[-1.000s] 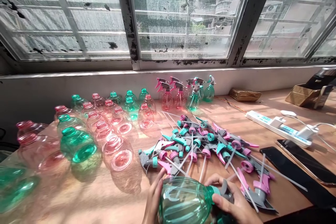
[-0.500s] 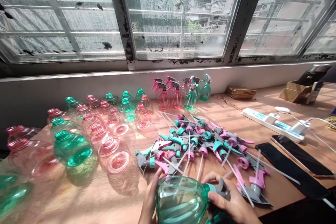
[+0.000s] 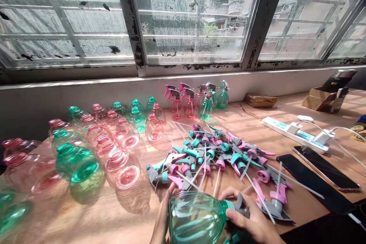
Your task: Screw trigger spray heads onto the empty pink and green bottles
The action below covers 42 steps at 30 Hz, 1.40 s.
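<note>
A clear green spray bottle [image 3: 196,217] lies sideways at the bottom edge of the head view, with a teal collar and grey trigger head [image 3: 239,207] on its neck. My left hand [image 3: 164,215] wraps round the bottle's body from the left. My right hand [image 3: 253,223] is closed over the neck and the trigger head. Just beyond them a heap of loose pink, teal and grey trigger heads [image 3: 217,156] with long dip tubes covers the wooden table [image 3: 120,221].
Several open pink and green bottles [image 3: 114,141] stand at the left. Several bottles with triggers fitted [image 3: 197,101] line the white sill. To the right lie a power strip [image 3: 297,135], two phones [image 3: 320,177], a brown packet [image 3: 260,100] and a cardboard box [image 3: 326,97].
The view has drifted slightly, shifting everything a little left. Both hands stay on the green bottle with hardly any movement.
</note>
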Available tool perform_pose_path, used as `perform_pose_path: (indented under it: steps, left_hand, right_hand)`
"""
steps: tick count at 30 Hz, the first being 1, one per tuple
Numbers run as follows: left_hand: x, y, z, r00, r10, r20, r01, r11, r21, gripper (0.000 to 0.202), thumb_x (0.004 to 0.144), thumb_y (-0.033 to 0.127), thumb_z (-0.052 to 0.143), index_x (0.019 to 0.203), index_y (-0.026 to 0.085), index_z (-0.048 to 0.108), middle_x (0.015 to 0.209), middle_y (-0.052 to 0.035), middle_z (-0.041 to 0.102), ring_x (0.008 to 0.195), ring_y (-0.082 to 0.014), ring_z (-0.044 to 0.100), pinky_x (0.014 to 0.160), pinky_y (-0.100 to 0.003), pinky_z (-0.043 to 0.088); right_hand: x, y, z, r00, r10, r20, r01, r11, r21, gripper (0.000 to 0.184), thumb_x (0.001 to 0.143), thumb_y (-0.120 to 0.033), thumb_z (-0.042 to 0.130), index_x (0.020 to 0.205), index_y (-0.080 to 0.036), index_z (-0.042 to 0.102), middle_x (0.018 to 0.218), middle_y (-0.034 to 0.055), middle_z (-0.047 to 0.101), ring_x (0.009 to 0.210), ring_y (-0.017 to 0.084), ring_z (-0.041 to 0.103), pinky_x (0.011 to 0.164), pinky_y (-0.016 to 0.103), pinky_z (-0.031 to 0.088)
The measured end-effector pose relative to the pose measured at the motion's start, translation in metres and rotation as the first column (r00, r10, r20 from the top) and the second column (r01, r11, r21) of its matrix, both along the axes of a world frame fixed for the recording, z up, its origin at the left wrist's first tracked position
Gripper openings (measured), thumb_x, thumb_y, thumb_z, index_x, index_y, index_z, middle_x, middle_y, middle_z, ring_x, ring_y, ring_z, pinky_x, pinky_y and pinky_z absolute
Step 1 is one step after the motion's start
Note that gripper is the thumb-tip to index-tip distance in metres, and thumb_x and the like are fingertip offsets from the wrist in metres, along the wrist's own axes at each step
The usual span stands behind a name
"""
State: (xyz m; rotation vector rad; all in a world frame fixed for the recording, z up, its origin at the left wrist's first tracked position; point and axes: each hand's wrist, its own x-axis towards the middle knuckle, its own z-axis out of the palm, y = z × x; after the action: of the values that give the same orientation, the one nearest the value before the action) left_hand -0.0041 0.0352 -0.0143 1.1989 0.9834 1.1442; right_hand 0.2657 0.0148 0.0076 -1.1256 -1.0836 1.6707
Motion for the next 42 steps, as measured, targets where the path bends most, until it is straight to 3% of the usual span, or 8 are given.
perform_pose_path:
  steps: [6, 9, 14, 17, 21, 26, 32, 42]
  left_hand:
    - [0.001, 0.002, 0.001, 0.999, -0.013, -0.032, 0.014, 1.000, 0.028, 0.049, 0.110, 0.054, 0.041, 0.149, 0.034, 0.062, 0.139, -0.0049, 0.076, 0.146, -0.0366, 0.055, 0.124, -0.062, 0.037]
    - [0.004, 0.002, 0.001, 0.999, -0.014, -0.036, 0.015, 1.000, 0.025, 0.051, 0.108, 0.059, 0.043, 0.148, 0.034, 0.063, 0.142, -0.0063, 0.074, 0.147, -0.0390, 0.053, 0.124, -0.066, 0.034]
    - [0.003, 0.001, 0.002, 0.999, 0.005, -0.048, -0.005, 1.000, 0.009, 0.062, 0.105, 0.069, 0.039, 0.146, 0.032, 0.066, 0.136, -0.0106, 0.077, 0.147, -0.0421, 0.053, 0.124, -0.068, 0.033]
    - [0.002, -0.001, 0.004, 0.998, 0.014, -0.064, -0.014, 1.000, 0.005, 0.056, 0.104, 0.067, 0.047, 0.145, 0.034, 0.066, 0.136, -0.0089, 0.077, 0.145, -0.0423, 0.055, 0.124, -0.067, 0.035]
    - [0.005, -0.004, 0.007, 0.996, 0.012, -0.092, -0.012, 1.000, 0.005, 0.043, 0.102, 0.052, 0.063, 0.144, 0.041, 0.065, 0.144, -0.0007, 0.072, 0.145, -0.0380, 0.058, 0.124, -0.055, 0.043]
    - [0.011, -0.007, 0.014, 0.994, 0.020, -0.105, -0.017, 1.000, 0.024, 0.045, 0.105, 0.044, 0.064, 0.147, 0.026, 0.060, 0.155, -0.0113, 0.060, 0.141, -0.0345, 0.059, 0.120, -0.061, 0.044]
    - [0.012, -0.012, 0.021, 0.995, 0.032, -0.098, -0.027, 0.999, 0.047, 0.046, 0.106, 0.048, 0.061, 0.148, 0.029, 0.058, 0.158, -0.0109, 0.057, 0.140, -0.0346, 0.057, 0.117, -0.060, 0.047]
    - [0.011, -0.017, 0.027, 0.994, 0.053, -0.092, -0.045, 0.996, 0.080, 0.038, 0.105, 0.039, 0.064, 0.142, 0.029, 0.062, 0.157, -0.0103, 0.055, 0.138, -0.0321, 0.058, 0.115, -0.056, 0.049]
  right_hand:
    - [-0.001, 0.001, -0.002, 0.999, -0.015, -0.048, 0.017, 0.999, 0.029, 0.058, 0.076, -0.069, 0.087, 0.103, -0.022, 0.064, 0.070, -0.0046, 0.069, 0.058, 0.016, 0.068, 0.056, 0.024, 0.051]
    - [-0.001, 0.000, -0.001, 0.999, -0.017, -0.045, 0.017, 1.000, 0.010, 0.061, 0.075, -0.070, 0.087, 0.104, -0.023, 0.062, 0.075, -0.0039, 0.070, 0.059, 0.015, 0.070, 0.057, 0.024, 0.053]
    - [0.000, 0.000, -0.001, 1.000, 0.015, -0.020, -0.015, 1.000, -0.007, 0.063, 0.075, -0.072, 0.085, 0.105, -0.022, 0.061, 0.066, -0.0047, 0.069, 0.061, 0.017, 0.070, 0.060, 0.025, 0.055]
    - [0.001, 0.000, -0.003, 1.000, 0.012, -0.002, -0.012, 1.000, 0.009, 0.062, 0.075, -0.072, 0.085, 0.104, -0.023, 0.062, 0.066, -0.0046, 0.069, 0.062, 0.018, 0.071, 0.060, 0.025, 0.054]
    - [0.001, 0.001, -0.003, 1.000, 0.006, -0.012, -0.006, 1.000, -0.002, 0.062, 0.075, -0.072, 0.086, 0.105, -0.023, 0.062, 0.064, -0.0049, 0.069, 0.060, 0.019, 0.071, 0.059, 0.026, 0.054]
    - [0.000, 0.000, -0.002, 1.000, 0.028, -0.010, -0.028, 1.000, -0.008, 0.062, 0.076, -0.071, 0.085, 0.105, -0.023, 0.060, 0.065, -0.0041, 0.070, 0.061, 0.019, 0.072, 0.062, 0.028, 0.053]
    - [0.001, 0.001, -0.004, 0.999, 0.040, -0.037, -0.039, 0.999, 0.005, 0.061, 0.076, -0.069, 0.086, 0.105, -0.023, 0.060, 0.067, -0.0040, 0.070, 0.061, 0.018, 0.071, 0.061, 0.027, 0.053]
    - [0.001, 0.001, -0.002, 0.999, 0.046, 0.026, -0.047, 0.999, 0.021, 0.060, 0.075, -0.072, 0.085, 0.103, -0.023, 0.064, 0.070, -0.0030, 0.068, 0.065, 0.021, 0.070, 0.061, 0.029, 0.054]
